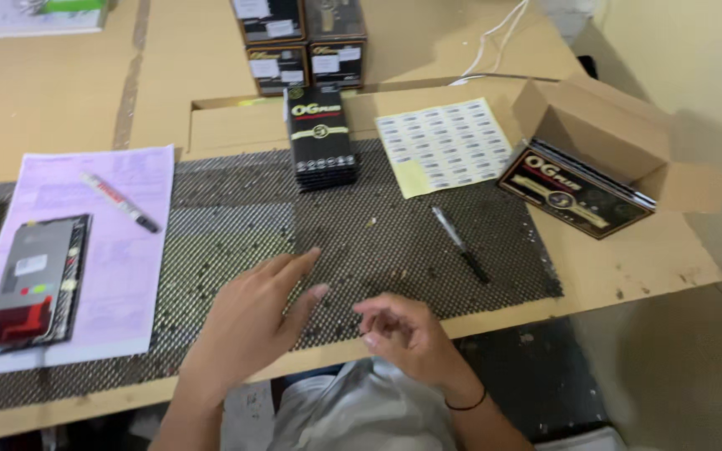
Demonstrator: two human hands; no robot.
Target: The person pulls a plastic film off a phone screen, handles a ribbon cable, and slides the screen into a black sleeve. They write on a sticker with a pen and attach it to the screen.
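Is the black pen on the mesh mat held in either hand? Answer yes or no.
No: the black pen lies alone on the mesh mat, apart from the left hand and right hand.
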